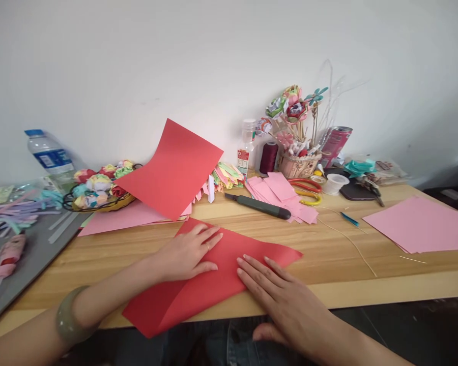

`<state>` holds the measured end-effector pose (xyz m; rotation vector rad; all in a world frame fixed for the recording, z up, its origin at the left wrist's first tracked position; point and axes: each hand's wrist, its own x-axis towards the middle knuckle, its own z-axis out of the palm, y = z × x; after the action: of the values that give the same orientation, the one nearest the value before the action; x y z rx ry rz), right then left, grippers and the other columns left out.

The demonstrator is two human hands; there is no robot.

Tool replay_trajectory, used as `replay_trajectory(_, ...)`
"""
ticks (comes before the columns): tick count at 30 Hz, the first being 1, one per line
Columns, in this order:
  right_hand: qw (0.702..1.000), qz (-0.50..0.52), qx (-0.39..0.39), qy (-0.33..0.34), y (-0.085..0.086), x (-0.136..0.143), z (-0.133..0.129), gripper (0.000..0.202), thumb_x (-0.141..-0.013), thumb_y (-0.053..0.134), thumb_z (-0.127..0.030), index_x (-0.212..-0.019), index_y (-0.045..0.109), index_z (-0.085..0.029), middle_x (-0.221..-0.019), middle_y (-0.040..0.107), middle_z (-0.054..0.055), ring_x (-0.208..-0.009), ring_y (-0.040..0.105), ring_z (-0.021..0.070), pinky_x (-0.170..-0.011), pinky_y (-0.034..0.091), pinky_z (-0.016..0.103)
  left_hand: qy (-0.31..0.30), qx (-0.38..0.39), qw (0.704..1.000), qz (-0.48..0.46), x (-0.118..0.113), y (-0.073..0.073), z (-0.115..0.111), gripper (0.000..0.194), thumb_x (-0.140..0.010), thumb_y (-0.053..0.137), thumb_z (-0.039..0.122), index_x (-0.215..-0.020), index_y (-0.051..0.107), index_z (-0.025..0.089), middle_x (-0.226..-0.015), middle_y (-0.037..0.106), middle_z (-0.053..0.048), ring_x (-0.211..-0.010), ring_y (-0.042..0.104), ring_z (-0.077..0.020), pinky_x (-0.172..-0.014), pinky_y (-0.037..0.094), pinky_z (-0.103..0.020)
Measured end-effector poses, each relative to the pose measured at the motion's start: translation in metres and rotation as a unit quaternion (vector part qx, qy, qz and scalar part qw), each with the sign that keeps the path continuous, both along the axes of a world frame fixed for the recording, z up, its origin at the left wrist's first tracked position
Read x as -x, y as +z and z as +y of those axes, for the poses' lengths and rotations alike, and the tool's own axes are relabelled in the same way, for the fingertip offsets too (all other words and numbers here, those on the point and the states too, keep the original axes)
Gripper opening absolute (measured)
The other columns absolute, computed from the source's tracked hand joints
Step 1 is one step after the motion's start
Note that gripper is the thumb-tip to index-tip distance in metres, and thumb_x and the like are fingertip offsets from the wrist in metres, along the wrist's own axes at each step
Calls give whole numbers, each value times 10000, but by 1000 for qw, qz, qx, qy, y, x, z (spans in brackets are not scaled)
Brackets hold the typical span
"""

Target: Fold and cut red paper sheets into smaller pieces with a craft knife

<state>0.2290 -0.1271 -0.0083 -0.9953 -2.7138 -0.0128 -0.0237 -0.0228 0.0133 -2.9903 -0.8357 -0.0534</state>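
A sheet of red paper [221, 274], partly folded over on itself, lies at the front edge of the wooden table. My left hand [193, 251] rests flat on its upper left part, fingers stretched out and a ring on one of them. On the right part of the same sheet, my right hand [278, 290] presses with its fingers extended, thumb off below the table edge. Another red sheet [171, 170] sits just behind, partly on top of a stack of pink paper [137, 217]. A dark green utility knife [257, 205] lies beyond my right hand.
Pink squares [423, 223] are stacked at the right; smaller pink pieces [278, 190] lie near scissors [307, 190]. Along the wall stand a basket of paper flowers [299, 165], a thread spool [268, 157] and a water bottle [49, 155]. A grey cutting mat [34, 254] covers the left end.
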Motion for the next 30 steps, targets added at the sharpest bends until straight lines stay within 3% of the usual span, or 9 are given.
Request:
replay_trajectory(7, 999, 7, 31, -1, -2, 0, 2, 968, -701, 493, -667, -1419, 208, -85, -1428, 299, 186, -1316, 287, 274, -1037, 321, 448, -1, -24, 1000, 2, 3, -7, 1, 651, -881, 320, 573, -1372, 345, 148, -1406, 371, -122, -1185, 405, -283, -933, 394, -395)
replay_trajectory(10, 999, 24, 36, -8, 1, -6, 0, 834, -765, 470, -616, -1393, 297, -95, -1399, 368, 174, -1294, 334, 262, -1025, 346, 437, 4, -26, 1000, 13, 3, -6, 1, 658, -880, 308, 581, -1369, 350, 143, -1412, 364, -117, -1187, 400, -291, -931, 394, -403)
replay_trajectory(13, 990, 81, 10, -119, 5, -25, 7, 491, -892, 408, -405, -1298, 461, -134, -1320, 485, 157, -1223, 433, 242, -981, 395, 435, 5, -30, 999, 11, 3, -6, 1, 656, -880, 299, 585, -1373, 344, 155, -1413, 365, -110, -1187, 400, -286, -933, 393, -399)
replay_trajectory(16, 952, 157, -7, -264, 11, -51, 23, 392, -889, 397, -324, -1178, 569, -123, -1146, 595, 177, -1080, 531, 267, -899, 440, 472, 3, -32, 999, 13, 3, -7, 1, 652, -881, 295, 585, -1379, 332, 166, -1417, 359, -104, -1195, 394, -280, -926, 401, -383)
replay_trajectory(19, 927, 180, 128, -304, 21, -70, 41, 363, -871, 405, -336, -1108, 619, -163, -1067, 650, 126, -974, 590, 244, -837, 476, 431, 8, -34, 999, 27, 3, -8, 1, 666, -882, 271, 593, -1376, 335, 152, -1421, 351, -104, -1198, 388, -287, -914, 412, -387)
replay_trajectory(22, 897, 181, 281, -290, 36, -76, 56, 335, -834, 456, -375, -1008, 674, -191, -1038, 675, 81, -931, 615, 231, -805, 483, 382, 13, -35, 999, 36, 3, -8, 1, 678, -880, 255, 602, -1375, 336, 145, -1428, 338, -104, -1198, 386, -288, -908, 420, -388)
replay_trajectory(25, 864, 184, 387, -265, 50, -73, 64, 320, -796, 504, -404, -934, 702, -194, -922, 693, 53, -814, 620, 190, -696, 484, 306, 17, -33, 998, 43, 2, -8, 0, 684, -877, 249, 607, -1376, 334, 147, -1436, 324, -100, -1198, 387, -288, -903, 425, -389)
replay_trajectory(28, 800, 177, 506, -267, 60, -67, 67, 351, -768, 543, -424, -955, 694, -168, -702, 650, 27, -573, 555, 103, -495, 406, 210, 23, -34, 998, 57, 1, -8, -1, 695, -877, 231, 610, -1381, 318, 140, -1445, 307, -96, -1201, 380, -293, -897, 431, -405)
replay_trajectory(30, 755, 185, 559, -290, 64, -64, 67, 376, -754, 564, -419, -970, 676, -132, -613, 603, 12, -512, 523, 75, -462, 374, 183, 26, -36, 997, 60, 1, -8, -1, 695, -876, 226, 613, -1385, 310, 147, -1448, 301, -94, -1202, 377, -291, -895, 433, -406)
